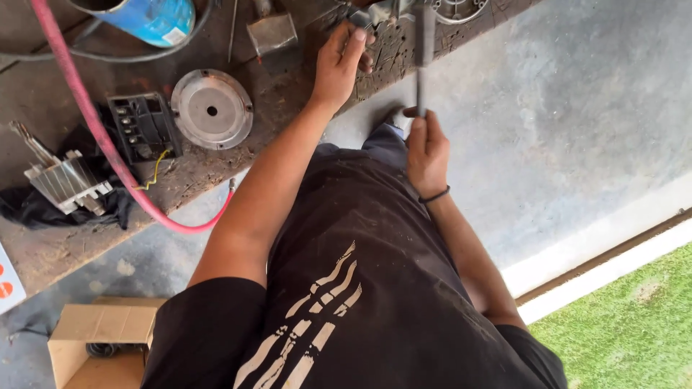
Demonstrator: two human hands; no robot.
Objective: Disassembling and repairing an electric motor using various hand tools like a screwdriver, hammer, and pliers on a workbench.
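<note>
My left hand [344,61] reaches onto the worn wooden bench [65,248] and presses on a small metal part [362,18] at its far edge, fingers curled over it. In my right hand [427,148], which has a black band at the wrist, is the lower end of a dark grey tool handle [423,61]. The handle stands upright and blurred, and its top reaches a round metal housing [458,9] at the frame's upper edge. What the tool's head looks like is hidden.
On the bench lie a round metal cover plate [211,108], a black terminal block [143,126], a finned aluminium piece [68,180], a pink hose [94,122] and a blue cylinder [155,18]. An open cardboard box [101,342] sits on the concrete floor; green turf [634,317] at right.
</note>
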